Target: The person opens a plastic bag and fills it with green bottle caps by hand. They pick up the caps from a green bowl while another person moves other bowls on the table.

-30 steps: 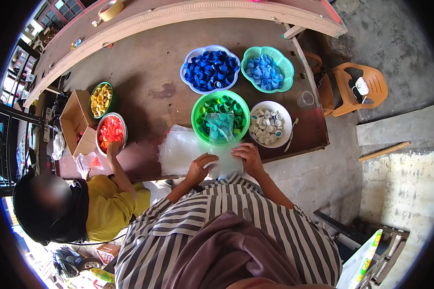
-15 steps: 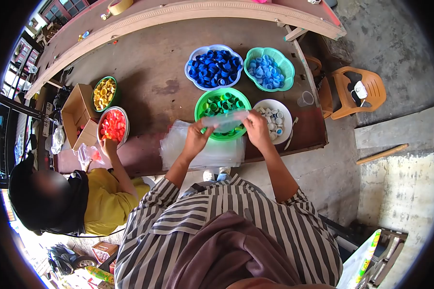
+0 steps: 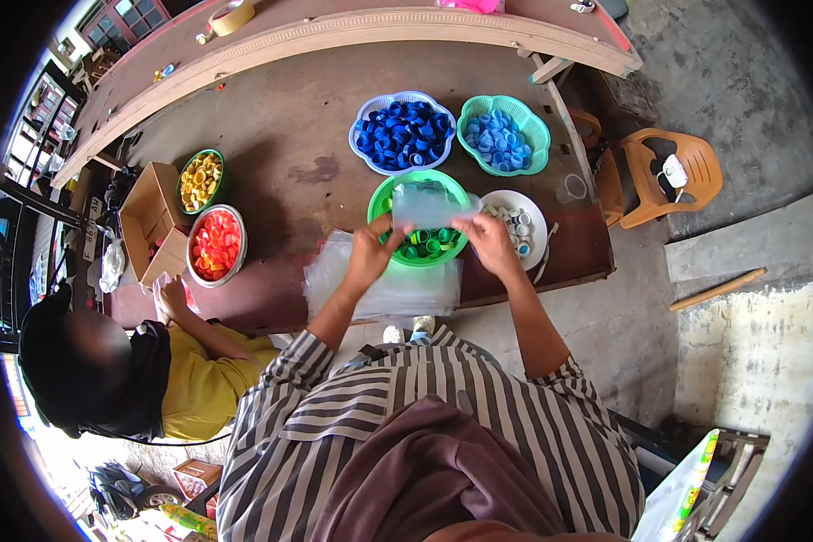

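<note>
A clear plastic bag (image 3: 425, 206) is stretched between my two hands, over the green basket. My left hand (image 3: 369, 255) pinches its left edge, and my right hand (image 3: 492, 244) grips the right edge. Under the bag, green bottle caps (image 3: 429, 244) fill the bright green basket (image 3: 377, 200), partly hidden by the bag. A stack of clear plastic bags (image 3: 334, 280) lies at the table's near edge, beneath my left forearm. Just right of my right hand stands a white bowl (image 3: 539, 217) with white caps.
Farther back stand a basket of dark blue caps (image 3: 405, 134) and a basket of light blue caps (image 3: 497, 140). On the left are red caps (image 3: 217, 246), yellow caps (image 3: 200, 181), a cardboard box (image 3: 144, 212) and a co-worker (image 3: 203, 379). A raised ledge (image 3: 352, 41) crosses behind.
The bag between my hands has turned from a narrow, edge-on strip to a broader, flatter face. The co-worker's hand has left the red caps and moved to a small bag.
</note>
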`<state>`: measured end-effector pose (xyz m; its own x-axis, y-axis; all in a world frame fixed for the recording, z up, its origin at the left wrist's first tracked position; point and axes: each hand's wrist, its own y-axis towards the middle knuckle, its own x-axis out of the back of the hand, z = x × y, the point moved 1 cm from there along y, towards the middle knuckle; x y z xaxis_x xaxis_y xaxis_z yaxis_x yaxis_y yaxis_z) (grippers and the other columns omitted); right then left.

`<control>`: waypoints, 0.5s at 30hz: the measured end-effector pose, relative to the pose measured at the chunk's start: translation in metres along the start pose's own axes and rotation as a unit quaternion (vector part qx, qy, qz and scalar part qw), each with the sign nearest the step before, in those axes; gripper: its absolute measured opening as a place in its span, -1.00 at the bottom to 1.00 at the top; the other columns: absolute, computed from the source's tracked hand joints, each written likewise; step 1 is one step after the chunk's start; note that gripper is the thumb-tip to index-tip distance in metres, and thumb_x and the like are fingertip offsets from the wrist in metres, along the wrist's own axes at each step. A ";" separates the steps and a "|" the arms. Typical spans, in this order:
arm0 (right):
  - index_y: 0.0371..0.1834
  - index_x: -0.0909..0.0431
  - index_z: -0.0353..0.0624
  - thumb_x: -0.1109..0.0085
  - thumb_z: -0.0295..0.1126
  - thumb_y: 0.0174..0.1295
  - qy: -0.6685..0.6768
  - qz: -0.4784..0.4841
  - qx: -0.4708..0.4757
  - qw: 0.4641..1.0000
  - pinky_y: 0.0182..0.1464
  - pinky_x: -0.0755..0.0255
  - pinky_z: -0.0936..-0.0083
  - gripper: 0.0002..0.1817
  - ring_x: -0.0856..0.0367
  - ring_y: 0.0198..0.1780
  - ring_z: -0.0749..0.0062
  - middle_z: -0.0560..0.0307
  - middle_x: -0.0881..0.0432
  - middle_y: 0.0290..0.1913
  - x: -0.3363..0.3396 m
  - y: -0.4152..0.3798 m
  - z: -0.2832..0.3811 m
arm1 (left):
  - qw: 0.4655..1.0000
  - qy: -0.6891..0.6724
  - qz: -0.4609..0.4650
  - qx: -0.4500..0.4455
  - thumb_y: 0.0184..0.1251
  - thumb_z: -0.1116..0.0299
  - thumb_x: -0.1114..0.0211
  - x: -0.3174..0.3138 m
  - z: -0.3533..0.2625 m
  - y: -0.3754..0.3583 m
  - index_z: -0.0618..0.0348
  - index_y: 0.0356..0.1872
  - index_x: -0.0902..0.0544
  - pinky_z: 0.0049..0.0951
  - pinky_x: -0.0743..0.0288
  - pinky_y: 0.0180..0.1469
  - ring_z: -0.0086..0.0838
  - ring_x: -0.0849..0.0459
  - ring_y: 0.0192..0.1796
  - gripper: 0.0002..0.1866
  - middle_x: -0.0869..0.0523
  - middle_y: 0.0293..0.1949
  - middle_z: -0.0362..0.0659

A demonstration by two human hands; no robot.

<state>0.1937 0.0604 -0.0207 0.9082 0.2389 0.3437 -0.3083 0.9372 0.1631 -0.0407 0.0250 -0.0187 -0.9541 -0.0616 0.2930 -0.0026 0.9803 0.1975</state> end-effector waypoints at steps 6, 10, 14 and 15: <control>-0.07 -0.66 -0.17 -0.15 -0.60 0.17 -0.040 0.032 -0.023 0.998 -0.07 -0.48 0.44 -0.73 -0.65 -0.17 0.27 -0.01 -0.69 -0.19 -0.034 -0.072 -0.068 | 0.995 0.095 0.011 -0.032 0.10 0.51 -0.40 -0.030 0.059 -0.074 0.20 -0.21 -0.70 -0.25 -0.51 0.04 -0.17 -0.64 -0.01 -0.80 -0.72 -0.13 -0.08; -0.09 -0.66 -0.18 -0.06 -0.74 0.02 0.004 0.007 -0.003 1.000 0.00 -0.43 0.48 -0.61 -0.58 -0.08 0.24 0.01 -0.64 -0.17 -0.041 -0.087 -0.058 | 0.995 0.096 -0.017 -0.034 0.03 0.56 -0.39 -0.031 0.057 -0.089 0.18 -0.23 -0.67 -0.23 -0.49 0.03 -0.18 -0.62 -0.05 -0.77 -0.72 -0.14 -0.12; -0.14 -0.64 -0.23 -0.20 -0.53 0.23 -0.039 -0.001 -0.083 0.996 -0.06 -0.44 0.51 -0.85 -0.59 -0.12 0.28 0.00 -0.62 -0.27 -0.043 -0.086 -0.061 | 0.993 0.105 -0.057 -0.016 0.26 0.47 -0.33 -0.034 0.071 -0.098 0.20 -0.21 -0.67 -0.30 -0.47 -0.01 -0.22 -0.63 -0.13 -0.88 -0.72 -0.25 -0.09; -0.14 -0.64 -0.23 -0.20 -0.53 0.23 -0.040 -0.001 -0.083 0.996 -0.06 -0.44 0.51 -0.85 -0.59 -0.12 0.28 0.00 -0.62 -0.27 -0.044 -0.085 -0.061 | 0.993 0.105 -0.057 -0.015 0.26 0.47 -0.33 -0.035 0.071 -0.100 0.20 -0.21 -0.67 -0.30 -0.47 -0.01 -0.22 -0.63 -0.13 -0.88 -0.72 -0.25 -0.09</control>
<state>0.1973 -0.0144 -0.1058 0.8815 0.2228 0.4164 -0.2498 0.9682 0.0107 -0.0279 -0.0570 -0.1153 -0.8646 -0.2125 0.4552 -0.0945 0.9588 0.2681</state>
